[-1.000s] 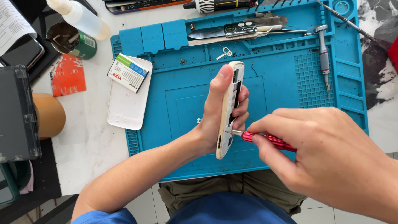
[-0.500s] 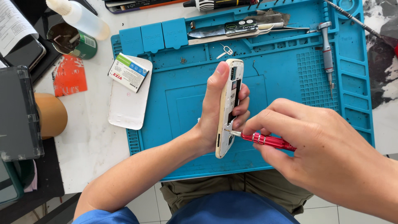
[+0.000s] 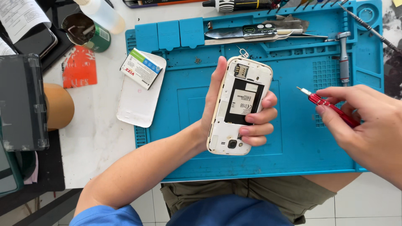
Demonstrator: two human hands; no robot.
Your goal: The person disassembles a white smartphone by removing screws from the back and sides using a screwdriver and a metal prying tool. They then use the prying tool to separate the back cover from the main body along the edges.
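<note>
Left hand [image 3: 234, 113] is wrapped round a white phone [image 3: 239, 106], back cover off, thumb along its left edge and fingers curled over the right side. Phone's held face-down over the middle of the blue mat [image 3: 293, 138], battery bay open, camera end toward the person. Right hand [image 3: 364, 121] is pinching a red screwdriver [image 3: 328, 104] w/ thumb + fingers, tip pointing up-left, well apart from the phone, over the mat's right side. The back cover [image 3: 138, 98] lies on the worktop [image 3: 96, 142] at the mat's left edge, w/ a battery [image 3: 141, 68] sitting on its top end. Tweezers & other tools [image 3: 259, 31] along the mat's top edge. Green can [image 3: 86, 31] near the worktop's top-left corner.
</note>
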